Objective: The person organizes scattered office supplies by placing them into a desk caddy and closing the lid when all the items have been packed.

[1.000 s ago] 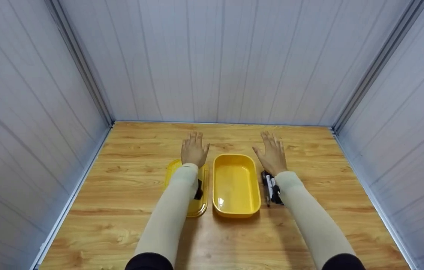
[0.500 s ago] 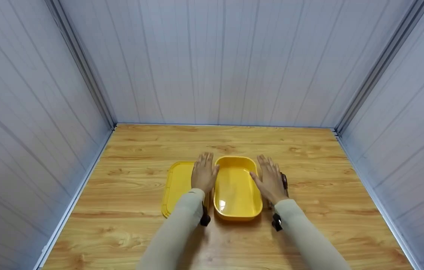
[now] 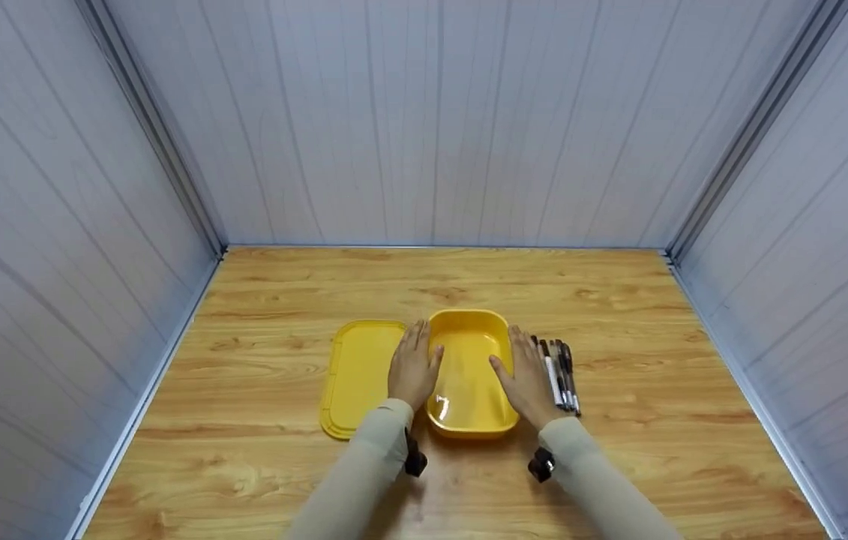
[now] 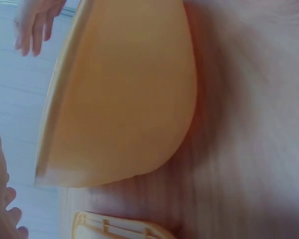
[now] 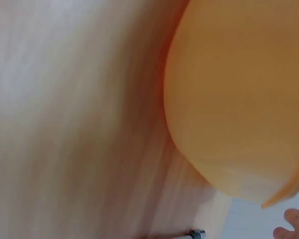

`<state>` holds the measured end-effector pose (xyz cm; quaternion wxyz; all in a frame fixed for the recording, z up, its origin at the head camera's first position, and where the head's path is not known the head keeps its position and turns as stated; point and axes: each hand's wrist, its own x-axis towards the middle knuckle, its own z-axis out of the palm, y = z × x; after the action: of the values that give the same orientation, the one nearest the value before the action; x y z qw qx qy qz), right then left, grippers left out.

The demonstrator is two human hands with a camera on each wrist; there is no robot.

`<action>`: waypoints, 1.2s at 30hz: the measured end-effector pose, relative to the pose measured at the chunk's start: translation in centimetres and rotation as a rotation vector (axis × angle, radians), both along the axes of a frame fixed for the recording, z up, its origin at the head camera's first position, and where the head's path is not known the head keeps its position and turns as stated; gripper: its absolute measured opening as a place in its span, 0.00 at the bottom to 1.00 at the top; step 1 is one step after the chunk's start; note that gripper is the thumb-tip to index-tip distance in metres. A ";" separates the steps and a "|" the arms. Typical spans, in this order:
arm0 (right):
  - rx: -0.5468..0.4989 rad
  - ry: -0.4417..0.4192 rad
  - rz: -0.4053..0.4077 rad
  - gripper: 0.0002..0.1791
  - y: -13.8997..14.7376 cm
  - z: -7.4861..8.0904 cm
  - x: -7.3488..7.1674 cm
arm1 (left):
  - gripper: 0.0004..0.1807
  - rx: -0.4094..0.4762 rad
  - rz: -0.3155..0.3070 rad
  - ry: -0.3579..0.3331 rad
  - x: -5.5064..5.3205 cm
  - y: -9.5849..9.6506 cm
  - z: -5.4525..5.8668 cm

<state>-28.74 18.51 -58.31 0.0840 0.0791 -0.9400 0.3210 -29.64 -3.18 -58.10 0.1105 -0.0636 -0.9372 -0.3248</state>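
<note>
A deep yellow plastic box (image 3: 468,382) stands open-topped on the wooden table; in the head view it lies between both hands. Over its left rim is my left hand (image 3: 415,367), fingers straight and pointing forward, thumb spread across the rim. My right hand (image 3: 530,382) mirrors it at the right rim, its thumb reaching over the opening. Both wrist views show the box's outer side (image 4: 124,89) close up, with fingers (image 5: 296,219) at the rim's height. A flat yellow lid (image 3: 360,375) lies left of the box, partly covered by the left hand and sleeve.
Several pens (image 3: 561,375) with dark caps lie side by side just right of the right hand. White panelled walls (image 3: 438,120) enclose the wooden table (image 3: 244,450) at the back and both sides. A small dark camera (image 3: 415,456) hangs at the left wrist.
Both hands have drawn back towards the body from beyond the box to its side rims, coming closer together. More of the pens and lid now shows. The box stays in place.
</note>
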 end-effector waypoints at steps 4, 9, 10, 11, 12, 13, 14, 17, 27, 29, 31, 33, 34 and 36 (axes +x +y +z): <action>-0.026 -0.005 -0.005 0.37 0.0 -0.4 0.1 | 0.28 0.010 0.010 -0.016 0.1 0.1 -0.3; -0.051 0.035 -0.023 0.34 0.3 -0.7 0.1 | 0.26 0.004 0.000 -0.025 0.0 0.1 -0.6; -0.056 0.036 -0.029 0.34 0.3 -0.7 0.1 | 0.26 0.005 -0.003 -0.025 0.0 0.1 -0.6; -0.059 0.040 -0.032 0.33 0.3 -0.8 0.1 | 0.25 0.006 -0.009 -0.021 0.0 0.0 -0.7; -0.054 0.044 -0.033 0.33 0.3 -0.9 0.1 | 0.25 0.013 -0.013 -0.017 0.0 0.0 -0.7; -0.053 0.046 -0.034 0.32 0.4 -1.0 0.1 | 0.25 0.019 -0.017 -0.017 0.0 -0.1 -0.8; -0.053 0.041 -0.038 0.32 0.3 -1.1 0.1 | 0.25 0.031 -0.022 -0.023 0.1 -0.2 -0.9; -0.055 0.018 -0.045 0.31 0.3 -1.2 0.1 | 0.25 0.085 -0.035 -0.044 0.1 -0.5 -1.1; -0.094 -0.052 -0.050 0.31 0.1 -1.8 0.3 | 0.27 0.364 0.000 -0.141 0.3 -1.0 -1.0; -0.106 -0.055 -0.055 0.31 0.0 -1.8 0.3 | 0.25 0.432 0.021 -0.174 0.3 -1.2 -1.1; -0.113 -0.051 -0.060 0.31 0.0 -1.8 0.4 | 0.23 0.495 0.050 -0.212 0.2 -1.4 -1.1; -0.119 -0.053 -0.067 0.31 0.1 -1.7 0.4 | 0.20 0.552 0.070 -0.242 0.2 -1.5 -1.2; -0.120 -0.053 -0.071 0.30 0.1 -1.6 0.3 | 0.19 0.580 0.081 -0.257 0.2 -1.5 -1.2; -0.127 -0.060 -0.083 0.29 0.4 -1.4 0.2 | 0.18 0.608 0.089 -0.272 0.2 -1.5 -1.1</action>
<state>-28.49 18.91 -59.72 0.0738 0.0248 -0.9222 0.3787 -29.47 -4.72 -59.22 0.0123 0.0574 -0.8053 -0.5899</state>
